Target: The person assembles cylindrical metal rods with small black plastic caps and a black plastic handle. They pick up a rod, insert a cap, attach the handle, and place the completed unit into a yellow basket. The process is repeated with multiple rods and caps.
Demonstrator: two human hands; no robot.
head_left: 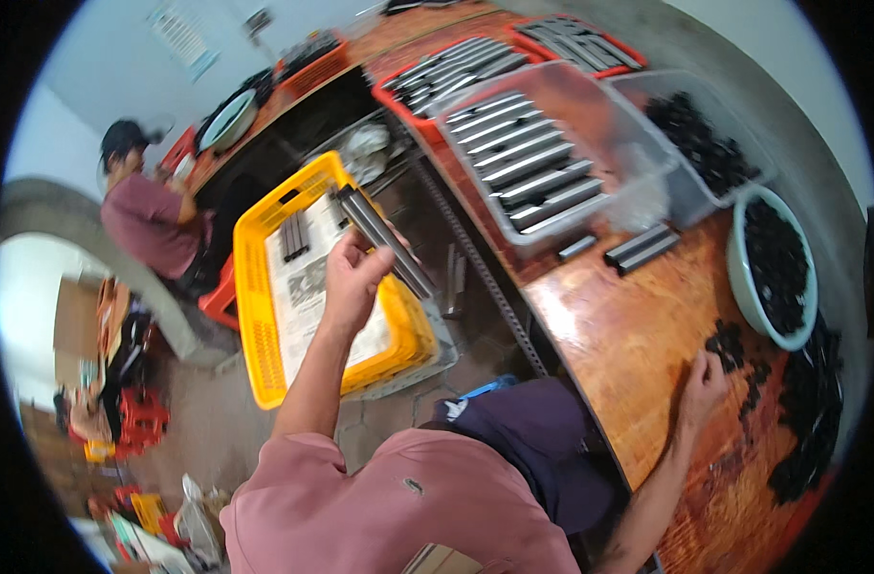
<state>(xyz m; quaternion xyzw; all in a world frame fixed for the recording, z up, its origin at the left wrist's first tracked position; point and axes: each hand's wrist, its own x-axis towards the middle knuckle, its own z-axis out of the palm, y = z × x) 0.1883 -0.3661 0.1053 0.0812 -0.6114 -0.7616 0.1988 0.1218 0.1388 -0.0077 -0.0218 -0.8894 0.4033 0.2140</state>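
My left hand (pixel 353 279) is closed around a few dark, shiny metal tubes (pixel 391 247), held at a slant over the yellow plastic crate (pixel 252 320). Printed newspaper (pixel 308 287) lines this crate, and a small group of tubes (pixel 294 236) lies on it. At the right, my right hand (pixel 707 390) rests by the wooden table (pixel 599 335) with its fingers curled together. Whatever they may hold cannot be made out. Just beyond it lies a small heap of black parts (pixel 727 344). Several metal tubes (pixel 641 251) lie on the table, beside a clear plastic bin (pixel 638 182).
Metal tubes (pixel 528 163) fill one side of the clear bin. Behind are red trays (pixel 638 59) of tubes. A pale basin (pixel 736 263) and a translucent bin (pixel 767 182) contain black parts. A black plastic bag (pixel 810 421) lies far right. Another person (pixel 154 225) sits at the left.
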